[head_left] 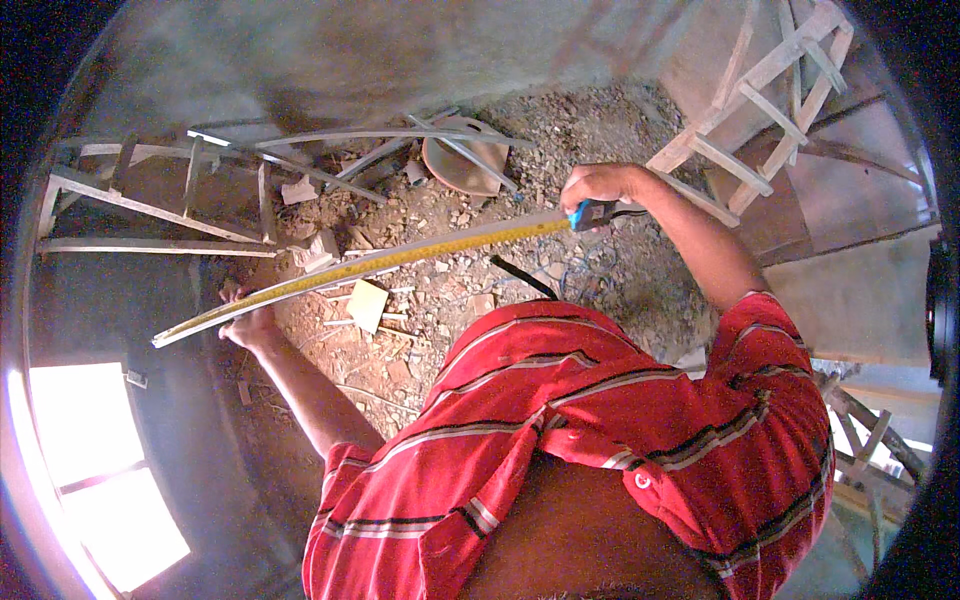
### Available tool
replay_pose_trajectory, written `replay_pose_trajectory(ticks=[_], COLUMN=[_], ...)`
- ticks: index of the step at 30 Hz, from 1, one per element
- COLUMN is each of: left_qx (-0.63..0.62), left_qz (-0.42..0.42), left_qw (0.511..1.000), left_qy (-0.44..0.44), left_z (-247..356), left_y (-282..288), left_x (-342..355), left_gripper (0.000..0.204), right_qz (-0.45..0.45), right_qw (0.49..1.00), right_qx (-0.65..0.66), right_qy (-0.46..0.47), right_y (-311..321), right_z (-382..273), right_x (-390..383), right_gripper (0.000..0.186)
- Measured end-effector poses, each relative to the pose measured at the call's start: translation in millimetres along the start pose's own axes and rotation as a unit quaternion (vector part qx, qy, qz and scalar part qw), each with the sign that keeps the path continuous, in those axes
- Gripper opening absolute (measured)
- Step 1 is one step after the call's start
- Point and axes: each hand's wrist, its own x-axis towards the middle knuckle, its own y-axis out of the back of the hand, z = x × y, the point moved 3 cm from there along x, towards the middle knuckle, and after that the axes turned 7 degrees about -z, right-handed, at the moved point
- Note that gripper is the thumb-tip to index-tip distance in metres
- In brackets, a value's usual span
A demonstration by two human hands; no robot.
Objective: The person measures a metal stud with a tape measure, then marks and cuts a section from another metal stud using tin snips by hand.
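Observation:
My right hand [597,186] grips a blue and black tape measure [594,214], its yellow tape [455,242] drawn out leftward along a long, thin pale strip [217,319]. My left hand [250,325] holds the strip near its left end, with fingers partly behind it. Both tape and strip stretch across in front of my red striped shirt, above rubble-covered ground [420,370].
Wooden ladder-like frames stand at the upper left [150,202] and upper right [740,130]. A shallow pan [450,167] with loose strips lies near the far wall [380,50]. A pale square board [366,305] lies in the rubble. A bright window [90,420] is at the left.

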Motion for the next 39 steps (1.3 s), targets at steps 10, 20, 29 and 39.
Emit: replay_pose_trajectory(ticks=[10, 20, 29, 39], left_qx=[-0.223, -0.231, -0.252, -0.277], left_qz=[0.168, 0.262, 0.242, 0.178], left_qw=[0.955, 0.932, 0.931, 0.937], left_qy=[0.098, 0.098, 0.109, 0.113], left_z=[-100.6, -56.2, -65.1, -69.3], left_y=[-135.8, -49.4, -42.4, -46.3], left_x=[-111.8, -119.7, -118.1, -94.2], left_gripper=[0.081, 0.086, 0.068, 0.061], right_qz=[-0.002, 0.005, 0.041, 0.101], right_qw=[0.988, 0.934, 0.939, 0.944], right_qx=[-0.149, -0.352, -0.34, -0.314], right_qy=[0.034, -0.058, -0.022, 0.025], right_y=[-12.2, -1.3, -9.1, -29.2], right_z=[-19.4, -38.9, -32.0, -48.0], right_x=[77.6, -15.9, -45.6, -77.7], right_gripper=[0.038, 0.044, 0.036, 0.038])
